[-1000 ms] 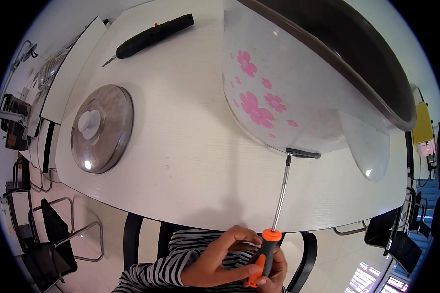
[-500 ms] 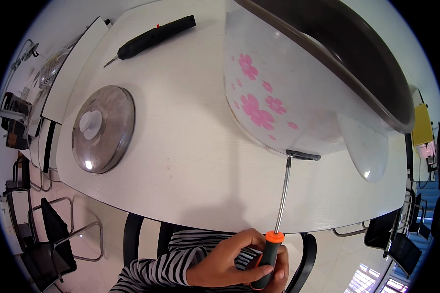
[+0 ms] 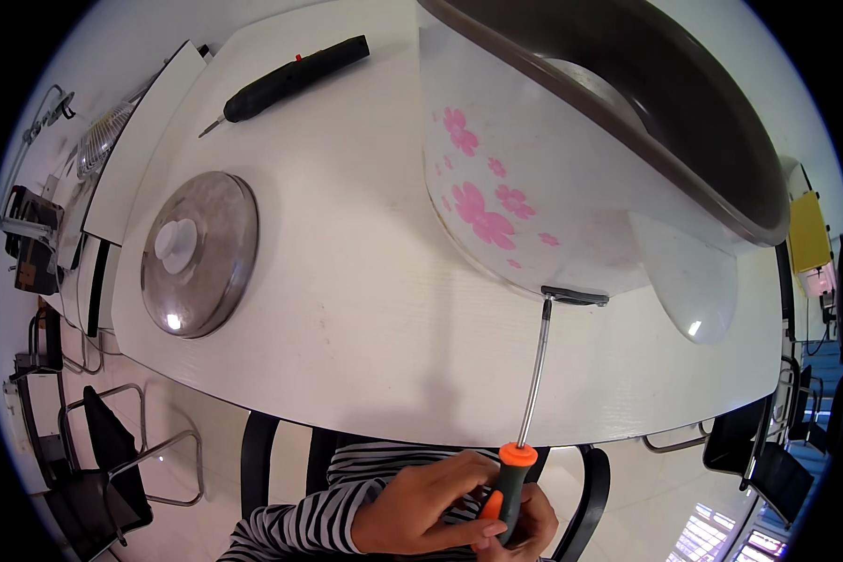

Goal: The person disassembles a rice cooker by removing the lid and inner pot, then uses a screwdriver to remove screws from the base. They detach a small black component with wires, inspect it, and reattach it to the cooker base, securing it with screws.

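Both hands on the screwdriver (image 3: 511, 482), just off the near edge of the tabletop (image 3: 347, 281)! The left hand (image 3: 412, 506) comes in from the left in a striped sleeve (image 3: 300, 527), fingers curled and thumb laid along the near end of the orange-and-dark handle, closed around it. The right hand (image 3: 536, 525) cups the same handle from the right, fingers bent in, part of it hidden behind the grip. Out goes the shank, slim and silvery, pointing away over the tabletop, and its tip sits right at the left end of a dark strip (image 3: 576, 297) on the lower edge of the big white shell (image 3: 581, 206). That shell fills the far right, tilted, pink flowers on its side, its grey-brown rim (image 3: 660, 155) slanting down toward the right and a pale rounded lug (image 3: 693, 286) jutting toward the near side. Over on the left lies a round metal lid (image 3: 211, 267), white knob (image 3: 176, 245) up, well apart from the hands; beyond it, at the far left, rests a black pen-shaped driver (image 3: 295, 80), red button on top, its bit pointing left and near
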### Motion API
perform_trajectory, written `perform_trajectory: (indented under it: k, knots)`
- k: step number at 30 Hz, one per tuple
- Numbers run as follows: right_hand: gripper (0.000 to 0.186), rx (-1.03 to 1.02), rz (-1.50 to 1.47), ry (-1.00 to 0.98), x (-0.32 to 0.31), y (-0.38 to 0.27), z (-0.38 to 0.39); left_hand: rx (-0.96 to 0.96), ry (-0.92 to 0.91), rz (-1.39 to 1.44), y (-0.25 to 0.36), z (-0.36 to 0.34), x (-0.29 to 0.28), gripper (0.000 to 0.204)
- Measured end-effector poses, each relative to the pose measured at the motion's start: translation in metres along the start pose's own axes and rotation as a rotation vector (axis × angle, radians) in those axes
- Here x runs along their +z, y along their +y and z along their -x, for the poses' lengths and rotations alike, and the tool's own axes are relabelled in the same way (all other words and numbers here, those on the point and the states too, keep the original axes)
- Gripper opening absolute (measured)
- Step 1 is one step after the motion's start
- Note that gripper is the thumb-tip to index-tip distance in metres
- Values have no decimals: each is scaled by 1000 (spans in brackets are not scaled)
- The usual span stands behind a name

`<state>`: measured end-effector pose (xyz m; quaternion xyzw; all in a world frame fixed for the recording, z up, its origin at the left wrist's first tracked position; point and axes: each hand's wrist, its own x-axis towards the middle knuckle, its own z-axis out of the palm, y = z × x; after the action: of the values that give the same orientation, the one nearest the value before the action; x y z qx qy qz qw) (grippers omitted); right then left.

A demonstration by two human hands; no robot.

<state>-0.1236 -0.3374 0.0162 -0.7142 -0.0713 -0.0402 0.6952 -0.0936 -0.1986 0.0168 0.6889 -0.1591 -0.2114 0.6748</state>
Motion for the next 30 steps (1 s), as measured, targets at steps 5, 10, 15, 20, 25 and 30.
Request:
perform_trajectory:
  k: [5,10,15,20,25,30]
  knots:
    - [30,-65,323,-89,-9,0,2,-116,8,-103,6,-8,-3,30]
    - [32,329,-361,-172,-14,2,8,-213,-34,165,1,-8,-5,26]
    - [36,568,-699,-195,-11,4,11,-150,13,275,-11,-1,-1,26]
    - [37,289,-457,-36,-6,5,8,-137,25,139,-3,-2,-1,28]
    - [40,111,-98,-20,-6,14,14,-142,68,107,1,-6,3,31]
    - [37,202,-165,-88,-12,18,19,-220,53,328,-4,-4,5,28]
